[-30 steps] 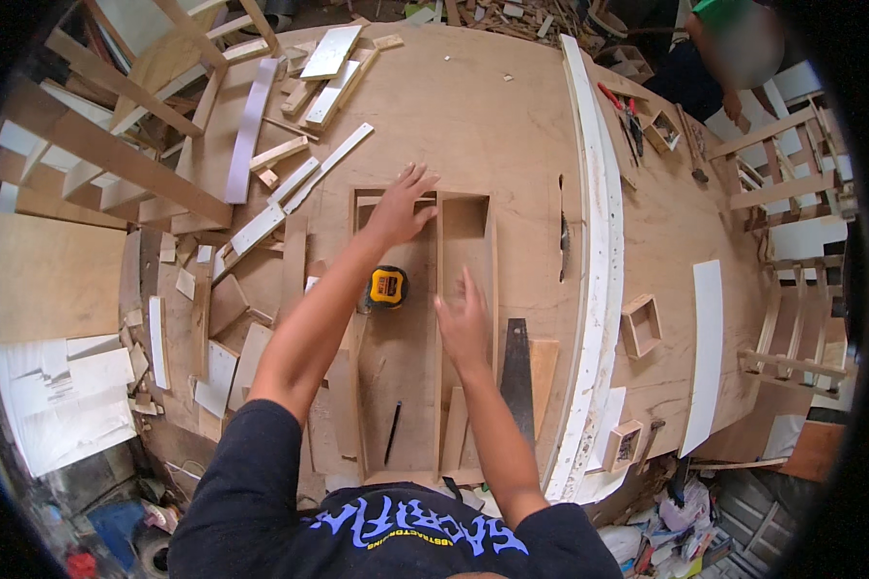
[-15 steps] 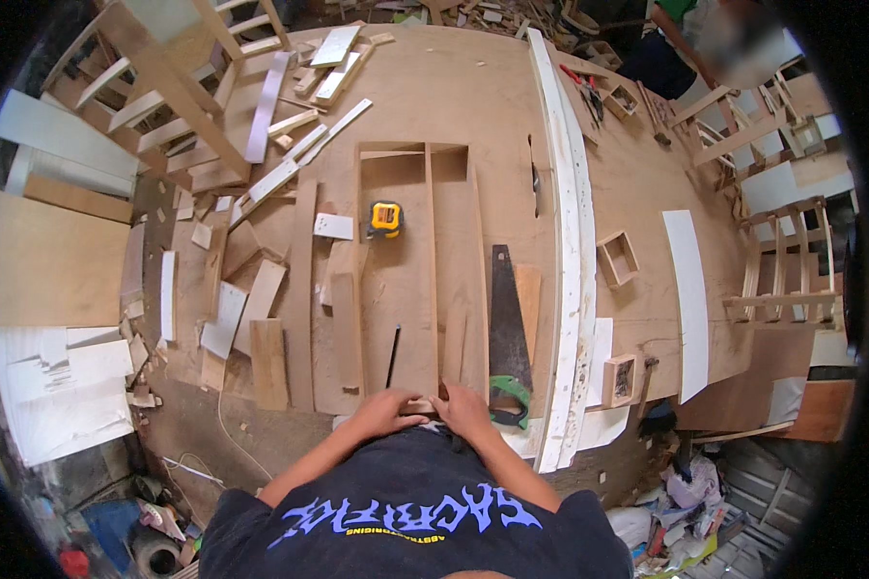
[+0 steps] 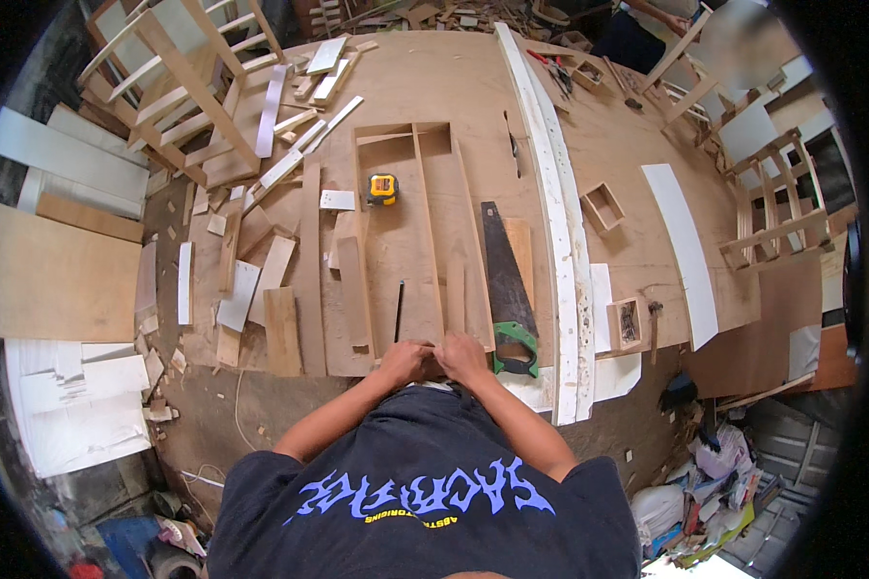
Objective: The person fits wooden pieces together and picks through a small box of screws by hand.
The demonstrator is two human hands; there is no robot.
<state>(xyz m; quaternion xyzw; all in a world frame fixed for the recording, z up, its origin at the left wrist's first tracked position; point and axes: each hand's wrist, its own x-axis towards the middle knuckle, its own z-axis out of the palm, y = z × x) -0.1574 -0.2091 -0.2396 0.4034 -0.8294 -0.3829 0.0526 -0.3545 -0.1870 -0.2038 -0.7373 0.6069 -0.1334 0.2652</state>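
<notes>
Both hands meet near the table's front edge, close to my body. My left hand [image 3: 408,363] is closed, with its fingers curled inward. Beside it my right hand [image 3: 462,358] is closed as well. A small piece of wood between them is mostly hidden by the fingers. Just beyond lies a long wooden frame [image 3: 427,222] with a lengthwise divider, its open end toward me. A dark pencil [image 3: 399,311] rests inside it, and a yellow and black tape measure [image 3: 382,189] sits farther up. Right of the frame lies a handsaw [image 3: 508,289] with a green handle.
Wood offcuts [image 3: 280,261] cover the table's left side. A long white board [image 3: 550,222] runs lengthwise right of the saw. Beyond it are small wooden boxes [image 3: 603,207] and a hammer [image 3: 655,323]. Wooden chair frames [image 3: 179,92] stand at far left. Another person [image 3: 637,34] is at far right.
My view has shifted, so the table and frame appear higher. My hands have closed more tightly together, and the wood between them shows less. The tools have stayed put.
</notes>
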